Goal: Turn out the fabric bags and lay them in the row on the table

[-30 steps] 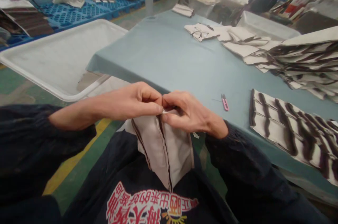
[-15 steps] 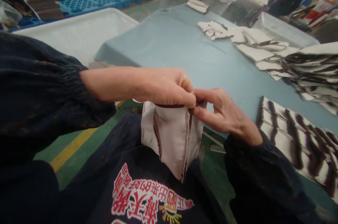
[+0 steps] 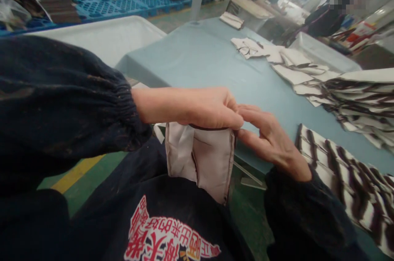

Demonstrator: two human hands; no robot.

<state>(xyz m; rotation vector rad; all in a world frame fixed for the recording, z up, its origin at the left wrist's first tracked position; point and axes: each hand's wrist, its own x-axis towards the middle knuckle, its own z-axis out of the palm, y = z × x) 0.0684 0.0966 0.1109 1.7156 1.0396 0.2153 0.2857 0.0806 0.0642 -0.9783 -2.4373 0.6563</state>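
A cream sewn fabric piece [image 3: 213, 158] with dark edging hangs in front of my lap, its lower part against my dark apron. My left hand [image 3: 212, 107] reaches across its top edge, thumb and fingers pinched on the upper right corner. At that same corner my right hand [image 3: 261, 133] has its thumb and forefinger on the edge, fingertips meeting those of the left. Part of the top edge is hidden behind the left hand. A white strip [image 3: 159, 133] sticks out beside the piece at its upper left.
A blue-covered table [image 3: 197, 56] stands ahead. On its right lie overlapping rows of cream-and-dark pieces [image 3: 341, 170] and a loose heap [image 3: 353, 97]. Eyeglasses [image 3: 248, 49] rest on fabric farther back. A white tub [image 3: 107, 41] stands left; a person [image 3: 323, 21] is at far right.
Both hands and the fabric piece have shifted slightly right in view. The piece has turned, so its right edge now faces me less and more of its left panel shows.
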